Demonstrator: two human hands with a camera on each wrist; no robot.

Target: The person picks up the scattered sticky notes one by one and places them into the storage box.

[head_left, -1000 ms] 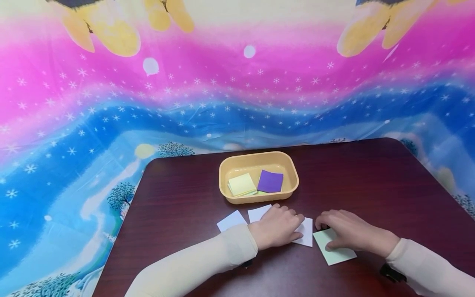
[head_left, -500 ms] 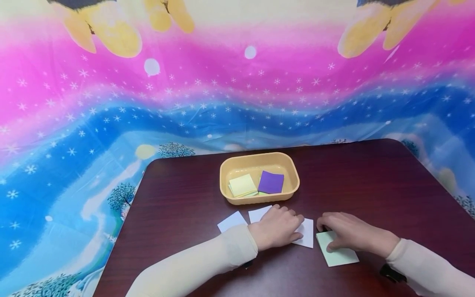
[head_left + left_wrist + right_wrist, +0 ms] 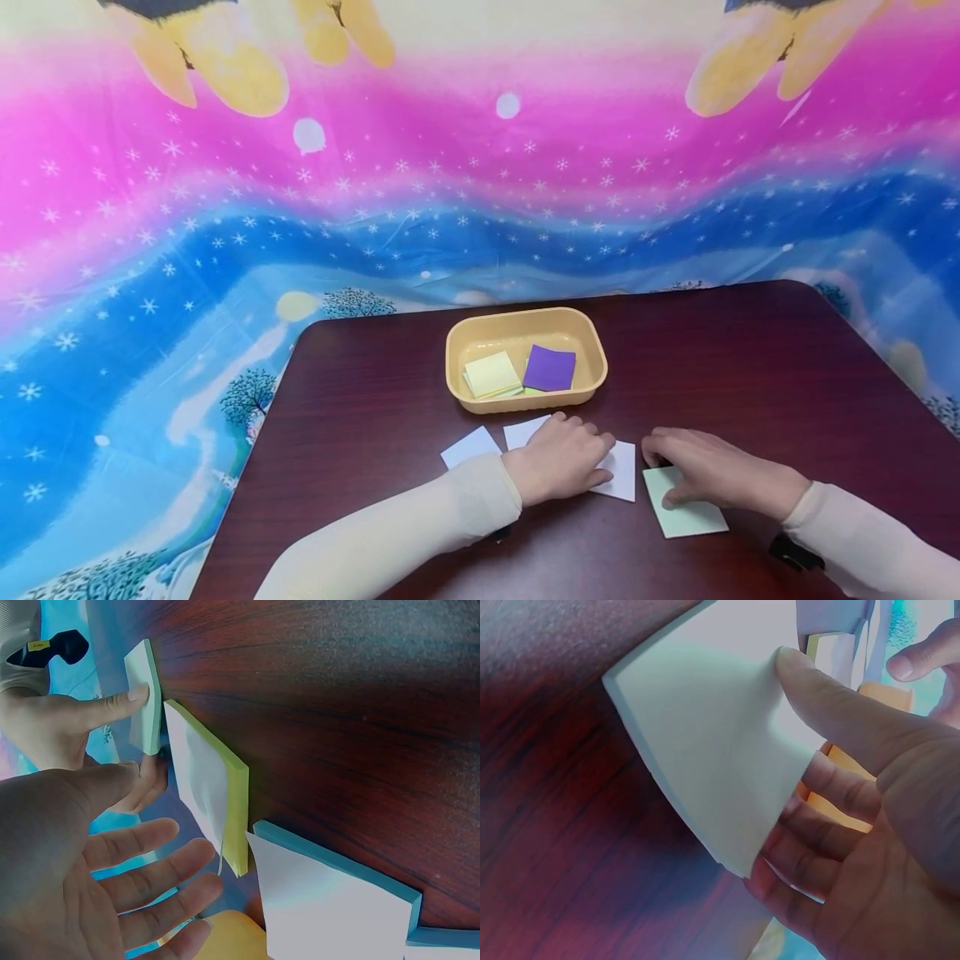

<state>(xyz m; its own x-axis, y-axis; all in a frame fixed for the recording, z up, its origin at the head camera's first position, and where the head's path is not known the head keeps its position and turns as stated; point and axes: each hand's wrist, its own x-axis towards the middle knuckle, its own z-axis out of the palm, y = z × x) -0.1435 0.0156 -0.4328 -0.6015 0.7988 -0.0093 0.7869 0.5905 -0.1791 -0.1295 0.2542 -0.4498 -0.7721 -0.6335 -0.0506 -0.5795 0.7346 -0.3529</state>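
Backdrop, head view: a cloth [image 3: 480, 192] printed in pink and blue with snowflakes and trees fills the upper half of the frame.
Table: a dark reddish-brown table [image 3: 352, 383] with rounded far corners spans the lower half.
Tray: a yellow tray [image 3: 540, 402] sits at centre, a pale yellow stack [image 3: 492, 374] at its left, a purple pad [image 3: 550, 368] at its right.
White-topped pads: one [image 3: 468, 447] lies below the tray's left end, a second [image 3: 525, 431] just right of it, partly covered, and a third [image 3: 618, 475] under the left hand's fingertips at lower centre.
Left hand: the left hand [image 3: 558, 462] reaches over those pads.
Right hand: at lower right, the right hand [image 3: 708, 468] pinches a pale green pad [image 3: 693, 517], thumb on top.
Left wrist view: the left hand's fingers spread loosely at lower left, beside a white-topped pad with yellow edges at centre; whether they touch it I cannot tell. Blue-edged pads lie at lower right; the green pad shows upper left.
Right wrist view: the green pad fills upper centre, tilted, thumb on its face, fingers at its edge. The left hand's thumb enters upper right, apart from it.
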